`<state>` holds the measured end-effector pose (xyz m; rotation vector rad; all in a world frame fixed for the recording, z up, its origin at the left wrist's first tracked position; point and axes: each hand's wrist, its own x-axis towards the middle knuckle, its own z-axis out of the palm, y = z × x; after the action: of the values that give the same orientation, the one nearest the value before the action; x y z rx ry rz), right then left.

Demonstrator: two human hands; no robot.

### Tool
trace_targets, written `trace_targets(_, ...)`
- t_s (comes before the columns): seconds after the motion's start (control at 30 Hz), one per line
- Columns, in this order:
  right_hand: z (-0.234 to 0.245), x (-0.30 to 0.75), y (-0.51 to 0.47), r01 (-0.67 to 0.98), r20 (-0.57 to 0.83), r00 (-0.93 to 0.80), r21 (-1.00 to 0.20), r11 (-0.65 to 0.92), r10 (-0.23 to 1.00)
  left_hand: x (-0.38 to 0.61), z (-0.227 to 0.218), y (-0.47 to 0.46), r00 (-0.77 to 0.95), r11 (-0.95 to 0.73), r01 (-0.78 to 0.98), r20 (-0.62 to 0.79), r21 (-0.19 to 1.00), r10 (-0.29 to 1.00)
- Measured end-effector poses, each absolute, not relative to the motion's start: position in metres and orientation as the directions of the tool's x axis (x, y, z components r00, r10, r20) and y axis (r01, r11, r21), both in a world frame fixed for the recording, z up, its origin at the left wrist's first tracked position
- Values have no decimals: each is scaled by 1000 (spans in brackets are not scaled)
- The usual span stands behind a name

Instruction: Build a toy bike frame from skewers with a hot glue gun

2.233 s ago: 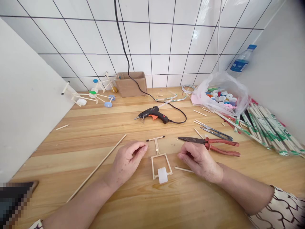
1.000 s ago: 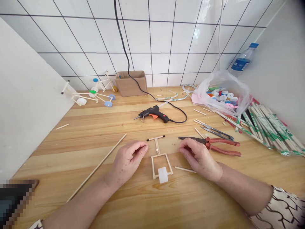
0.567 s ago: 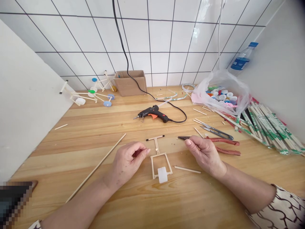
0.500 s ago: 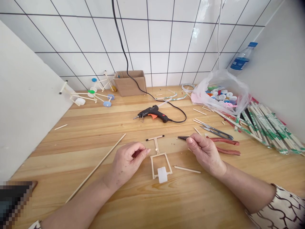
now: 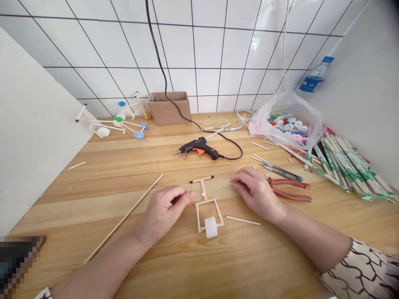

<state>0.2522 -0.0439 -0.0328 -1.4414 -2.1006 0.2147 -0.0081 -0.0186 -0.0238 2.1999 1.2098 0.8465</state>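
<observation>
My left hand [image 5: 166,211] is closed, thumb against curled fingers, just left of a small stick frame; whatever it may hold is hidden. The stick frame [image 5: 198,218] lies flat, with a white bottle cap [image 5: 211,227] at its near end and a black-tipped crossbar [image 5: 202,179] at its far end. My right hand [image 5: 257,193] is lowered to the table with fingertips together at a tiny pale bit [image 5: 230,180]; I cannot tell if it is gripped. Beneath that hand, the red-handled pliers [image 5: 289,183] are partly covered. A short stick [image 5: 243,220] lies nearby.
A glue gun [image 5: 198,147] lies beyond the frame, its black cord running up the wall. Thread snips [image 5: 280,171], a bag of caps [image 5: 286,120] and wrapped chopsticks [image 5: 352,166] are on the right. Finished stick models [image 5: 118,120] and a cardboard box [image 5: 170,109] stand behind; a long stick [image 5: 124,218] lies left.
My right hand has turned palm down and moved left and down to the tabletop, covering the pliers' jaws. My left hand stays nearly in place; the view shifts slightly.
</observation>
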Motion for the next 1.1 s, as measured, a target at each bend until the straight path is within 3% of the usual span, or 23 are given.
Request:
trace_targets(0.37, -31, 238, -36, 898, 294, -268, -268, 348, 917, -7, -24, -18, 419, -484, 553, 275, 678, 865)
trace_targets(0.6, -32, 240, -33, 904, 283, -268, -256, 342, 921, -6, -23, -18, 437, -485, 556, 258, 675, 862)
trace_targets(0.9, -28, 239, -39, 859, 388, -305, -281, 427, 870, -7, -22, -19, 440, -498, 559, 272, 663, 856)
trace_targets(1.1, -32, 235, -41, 832, 375, -371, -272, 483, 850, -7, -24, -17, 436, -505, 566, 283, 652, 854)
